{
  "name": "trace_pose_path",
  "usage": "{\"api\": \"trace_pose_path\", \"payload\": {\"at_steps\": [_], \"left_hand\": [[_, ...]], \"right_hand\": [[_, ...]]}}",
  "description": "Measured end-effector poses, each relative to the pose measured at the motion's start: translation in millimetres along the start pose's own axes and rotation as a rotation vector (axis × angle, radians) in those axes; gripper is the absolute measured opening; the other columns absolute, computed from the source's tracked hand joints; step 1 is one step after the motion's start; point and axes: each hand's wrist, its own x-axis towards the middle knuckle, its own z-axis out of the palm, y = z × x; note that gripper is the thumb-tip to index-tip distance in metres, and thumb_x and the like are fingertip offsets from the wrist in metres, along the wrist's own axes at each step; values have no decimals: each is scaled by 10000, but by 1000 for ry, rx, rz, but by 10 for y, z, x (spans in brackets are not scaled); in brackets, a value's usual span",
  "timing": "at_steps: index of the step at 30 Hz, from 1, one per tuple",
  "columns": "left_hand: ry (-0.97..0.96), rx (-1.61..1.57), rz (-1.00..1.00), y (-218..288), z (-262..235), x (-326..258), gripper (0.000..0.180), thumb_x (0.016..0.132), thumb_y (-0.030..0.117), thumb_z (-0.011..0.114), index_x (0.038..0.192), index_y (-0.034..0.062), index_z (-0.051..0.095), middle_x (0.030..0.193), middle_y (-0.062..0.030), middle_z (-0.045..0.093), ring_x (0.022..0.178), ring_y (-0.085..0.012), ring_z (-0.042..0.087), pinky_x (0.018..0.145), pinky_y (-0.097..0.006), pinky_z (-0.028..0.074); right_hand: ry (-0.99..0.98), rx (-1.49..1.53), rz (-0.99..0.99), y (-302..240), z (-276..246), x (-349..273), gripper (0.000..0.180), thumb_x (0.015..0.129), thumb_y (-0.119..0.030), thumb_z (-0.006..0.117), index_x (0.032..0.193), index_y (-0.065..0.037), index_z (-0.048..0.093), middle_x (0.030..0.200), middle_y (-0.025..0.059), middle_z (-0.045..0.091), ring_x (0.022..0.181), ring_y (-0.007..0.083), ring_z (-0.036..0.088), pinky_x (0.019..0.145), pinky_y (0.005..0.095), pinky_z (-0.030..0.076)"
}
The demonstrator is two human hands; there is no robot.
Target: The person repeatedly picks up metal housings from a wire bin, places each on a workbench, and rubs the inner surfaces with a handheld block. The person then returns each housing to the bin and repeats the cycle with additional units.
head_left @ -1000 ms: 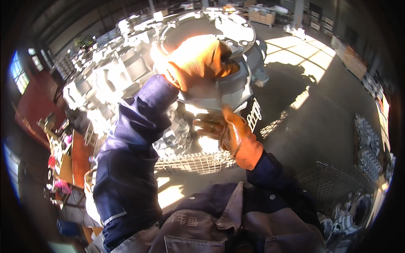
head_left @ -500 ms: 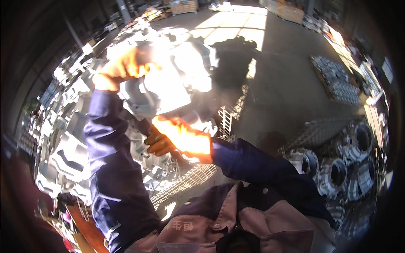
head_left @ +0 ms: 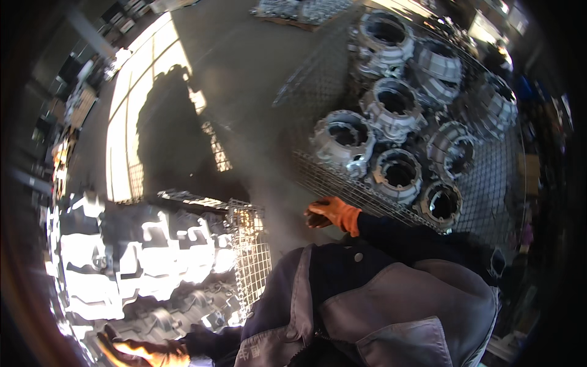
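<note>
My left hand point(head_left: 143, 353), in an orange glove with darker fingers, is at the lower left edge. Its thumb and fingers are spread, with nothing seen between them. It is nearest to the silvery metal castings point(head_left: 183, 309) piled in a wire-mesh basket point(head_left: 252, 257). In the middle, my right hand point(head_left: 333, 215), in a matching glove, hangs loosely bent and empty, fingers pointing left. Just beyond it is the rim of a second wire-mesh basket point(head_left: 342, 183). Inside that one lie several ring-shaped metal housings point(head_left: 394, 107), some upright, some tilted.
Between the two baskets runs a strip of grey floor point(head_left: 269, 177). Sunlight and a dark shadow point(head_left: 171, 128) fall on the floor at the far left. A pallet of metal parts point(head_left: 299, 12) stands at the far edge. Glare hides detail on the left castings.
My view has swung right, toward the ring-shaped housings. Both hands have come away from the large sunlit casting; the left is now low at the left, the right near the second basket.
</note>
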Motion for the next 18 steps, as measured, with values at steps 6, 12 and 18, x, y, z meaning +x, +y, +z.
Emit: {"api": "trace_pose_path", "payload": {"at_steps": [6,12,18], "left_hand": [[-70,-583,-154,1395,1882,-408,383,954,136,571,1289,-49,586,1133,-169,668,983,-227,657,841,-315,535],[-611,-879,-185,3325,3515,-937,334,823,17,647,1150,71,693,888,-85,709,752,-165,661,687,-292,538],[-1057,-1046,128,5033,4881,-1700,273,808,209,729,1041,74,685,919,-163,729,781,-315,713,690,-399,556]], "right_hand": [[342,177,-107,514,-1281,-879,373,989,-358,606,1081,-1,665,945,114,715,833,211,712,702,332,567],[658,79,-135,966,-1968,-1426,331,972,-285,600,1036,28,683,888,104,704,746,160,659,666,288,515],[930,167,-163,1374,-2198,-1866,304,974,-288,595,979,2,687,823,111,685,736,205,655,716,331,505]]}}
